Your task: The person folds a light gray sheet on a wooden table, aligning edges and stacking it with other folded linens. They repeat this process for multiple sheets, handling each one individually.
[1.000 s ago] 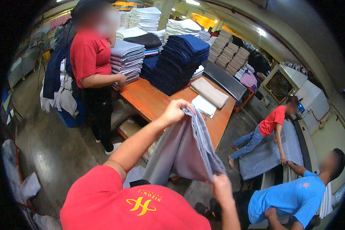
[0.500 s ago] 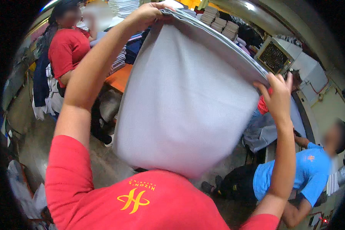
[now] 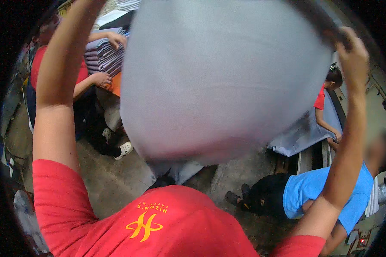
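A wide sheet of plain grey cloth hangs before my chest, filling the middle of the view. Its lower end is slack and smeared by motion. At its upper right edge my right hand is closed on the cloth, fingers bent over the border. My left arm is raised past the top of the picture, so the left hand and the cloth's upper left corner are cut off. More grey cloth shows below the sheet's lower end, close to my body.
A stack of folded cloths stands at the left, beside a co-worker in a red shirt. Another person in a blue shirt is close at my right. Beyond, a person in red handles grey cloth over a long surface.
Both arms have risen and spread farther apart, carrying the cloth up. My left hand has left the top of the view. The cloth's lower end has swung upward.
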`<state>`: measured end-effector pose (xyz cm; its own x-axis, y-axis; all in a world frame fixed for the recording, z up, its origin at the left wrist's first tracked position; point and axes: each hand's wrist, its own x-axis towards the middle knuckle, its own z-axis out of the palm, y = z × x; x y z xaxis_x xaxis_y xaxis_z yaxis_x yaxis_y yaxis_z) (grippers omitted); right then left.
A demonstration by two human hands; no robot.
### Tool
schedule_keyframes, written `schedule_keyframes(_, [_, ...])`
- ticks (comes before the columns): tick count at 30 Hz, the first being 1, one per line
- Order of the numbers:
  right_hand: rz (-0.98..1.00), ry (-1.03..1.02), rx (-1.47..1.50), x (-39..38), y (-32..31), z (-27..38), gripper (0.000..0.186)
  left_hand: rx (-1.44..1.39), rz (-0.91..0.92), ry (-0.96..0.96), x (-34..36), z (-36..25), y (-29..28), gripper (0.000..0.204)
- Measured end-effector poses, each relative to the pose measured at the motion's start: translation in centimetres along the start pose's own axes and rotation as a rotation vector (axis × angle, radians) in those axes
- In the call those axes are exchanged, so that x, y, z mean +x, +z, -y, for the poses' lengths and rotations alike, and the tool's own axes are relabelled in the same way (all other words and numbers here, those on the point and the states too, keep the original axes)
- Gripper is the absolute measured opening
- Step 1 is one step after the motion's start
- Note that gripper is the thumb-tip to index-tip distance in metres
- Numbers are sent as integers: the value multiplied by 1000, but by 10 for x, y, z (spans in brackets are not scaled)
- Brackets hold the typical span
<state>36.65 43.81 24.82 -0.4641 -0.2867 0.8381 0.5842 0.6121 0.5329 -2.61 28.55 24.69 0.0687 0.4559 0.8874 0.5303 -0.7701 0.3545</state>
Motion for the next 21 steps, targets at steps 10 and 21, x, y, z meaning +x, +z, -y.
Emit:
schedule_keyframes(10, [505,5,-44,-97,165,1,21,103,101,-717,12,279,49,14])
schedule_keyframes(21, [583,124,-173,-111,313,-67,21,73,40,-721,90,444,99,15])
